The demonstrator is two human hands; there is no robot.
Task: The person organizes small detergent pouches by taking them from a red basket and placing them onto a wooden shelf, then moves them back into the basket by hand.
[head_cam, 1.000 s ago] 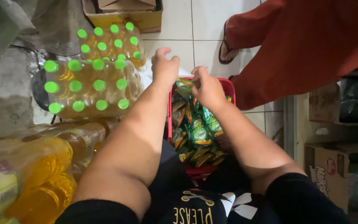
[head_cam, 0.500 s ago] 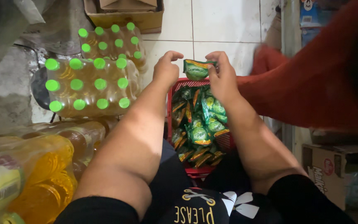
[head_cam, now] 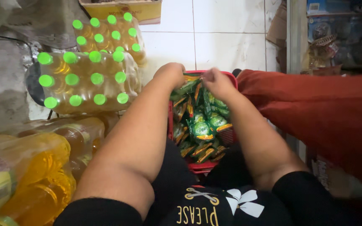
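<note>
Head view: red basket (head_cam: 170,121) at centre, packed with green-and-orange snack packets (head_cam: 201,129). Left hand (head_cam: 171,75) at basket's 11 o'clock, curled into packets; right hand (head_cam: 217,82) at 1 o'clock, fingers pinching packet tops. Exact grip: cannot tell. Green-capped oil bottles (head_cam: 86,79) at 9 o'clock. Red garment (head_cam: 315,113) at 3 o'clock.

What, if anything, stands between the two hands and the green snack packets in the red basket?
Nothing visible does. The left hand and right hand are already down among the green snack packets at the far end of the red basket, whose top is open.
</note>
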